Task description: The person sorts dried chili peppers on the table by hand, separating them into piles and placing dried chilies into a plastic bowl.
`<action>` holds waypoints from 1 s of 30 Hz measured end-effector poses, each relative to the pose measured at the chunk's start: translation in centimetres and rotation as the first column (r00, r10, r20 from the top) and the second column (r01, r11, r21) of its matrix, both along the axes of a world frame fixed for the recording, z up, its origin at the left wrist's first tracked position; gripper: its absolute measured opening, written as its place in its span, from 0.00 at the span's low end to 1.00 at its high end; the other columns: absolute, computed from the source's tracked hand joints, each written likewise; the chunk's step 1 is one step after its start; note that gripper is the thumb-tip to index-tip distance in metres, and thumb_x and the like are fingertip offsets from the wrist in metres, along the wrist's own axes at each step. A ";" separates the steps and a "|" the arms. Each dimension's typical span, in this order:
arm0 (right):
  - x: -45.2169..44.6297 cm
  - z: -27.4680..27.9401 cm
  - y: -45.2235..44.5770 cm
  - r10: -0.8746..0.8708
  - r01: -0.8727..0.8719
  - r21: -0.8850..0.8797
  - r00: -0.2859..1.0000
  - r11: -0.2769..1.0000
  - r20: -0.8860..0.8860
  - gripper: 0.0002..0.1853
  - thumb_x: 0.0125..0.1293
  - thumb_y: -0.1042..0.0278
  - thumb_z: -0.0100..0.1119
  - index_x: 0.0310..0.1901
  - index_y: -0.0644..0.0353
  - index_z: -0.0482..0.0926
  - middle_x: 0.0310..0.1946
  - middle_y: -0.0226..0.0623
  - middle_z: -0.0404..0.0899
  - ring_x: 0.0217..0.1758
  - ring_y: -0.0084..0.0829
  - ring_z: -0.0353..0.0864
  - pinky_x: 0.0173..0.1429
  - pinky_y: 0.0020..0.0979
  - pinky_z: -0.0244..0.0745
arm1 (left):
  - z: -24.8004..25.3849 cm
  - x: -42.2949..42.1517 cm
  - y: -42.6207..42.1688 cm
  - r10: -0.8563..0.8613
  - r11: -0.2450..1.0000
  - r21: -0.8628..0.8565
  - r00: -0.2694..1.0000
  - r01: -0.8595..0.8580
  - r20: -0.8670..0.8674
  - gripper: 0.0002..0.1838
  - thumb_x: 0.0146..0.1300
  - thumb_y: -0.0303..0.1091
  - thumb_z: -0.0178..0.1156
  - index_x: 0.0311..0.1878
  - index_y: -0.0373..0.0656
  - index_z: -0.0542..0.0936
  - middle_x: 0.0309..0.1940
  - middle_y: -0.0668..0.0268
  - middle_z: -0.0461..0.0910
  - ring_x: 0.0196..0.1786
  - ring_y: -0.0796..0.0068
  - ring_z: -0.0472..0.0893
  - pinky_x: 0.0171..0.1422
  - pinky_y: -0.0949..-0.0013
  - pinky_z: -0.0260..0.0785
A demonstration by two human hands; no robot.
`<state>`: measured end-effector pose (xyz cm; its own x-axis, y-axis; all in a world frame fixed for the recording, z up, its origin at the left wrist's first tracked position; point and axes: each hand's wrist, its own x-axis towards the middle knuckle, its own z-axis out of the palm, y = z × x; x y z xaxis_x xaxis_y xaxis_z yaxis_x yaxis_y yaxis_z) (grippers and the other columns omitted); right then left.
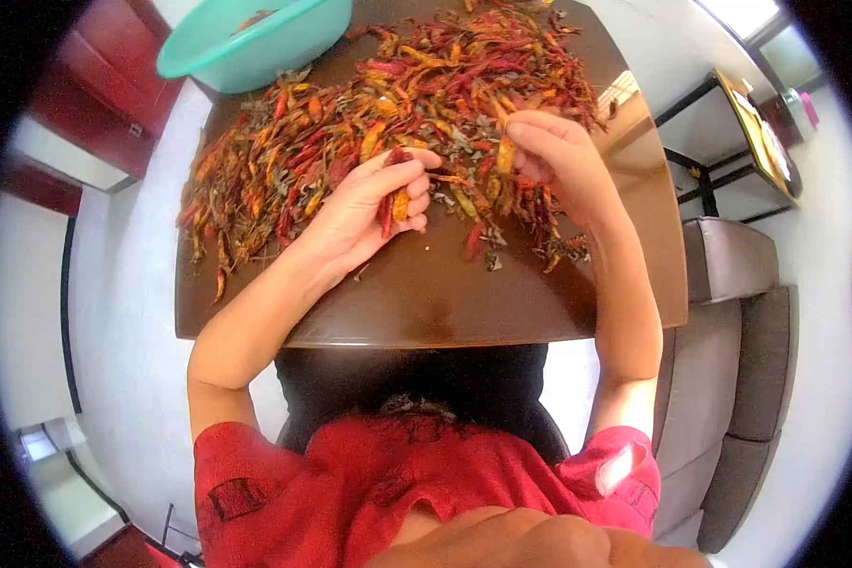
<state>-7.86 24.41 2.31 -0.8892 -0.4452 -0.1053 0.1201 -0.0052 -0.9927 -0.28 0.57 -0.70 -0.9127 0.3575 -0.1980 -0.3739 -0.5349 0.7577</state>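
A wide heap of dried chili peppers (303, 133), red, orange and yellow with grey withered leaves among them, covers much of the brown table (426, 303). My left hand (374, 199) is closed around a few chili peppers (400, 203), dark red and yellow-orange, near the heap's front edge. To its right, my right hand (554, 156) pinches a yellow-orange chili pepper (505, 156) between thumb and forefinger, held upright over the heap. Its other fingers curl behind and are partly hidden.
A turquoise basin (256, 43) stands at the table's back left, with a little reddish material inside. A grey sofa (710, 379) lies to the right, below a black-framed side table (757, 133). Dark red cabinet doors (104, 85) are at the far left.
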 end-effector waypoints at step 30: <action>4.3 -2.8 -4.8 0.317 -0.058 0.368 0.643 0.928 -0.697 0.06 0.64 0.71 0.62 0.37 0.65 0.80 0.29 0.40 0.81 0.31 0.32 0.80 0.37 0.33 0.74 | 0.0 -0.7 -0.4 0.066 0.985 -0.144 0.973 -0.100 -0.222 0.14 0.73 0.45 0.54 0.43 0.42 0.74 0.26 0.71 0.72 0.27 0.82 0.72 0.28 0.75 0.67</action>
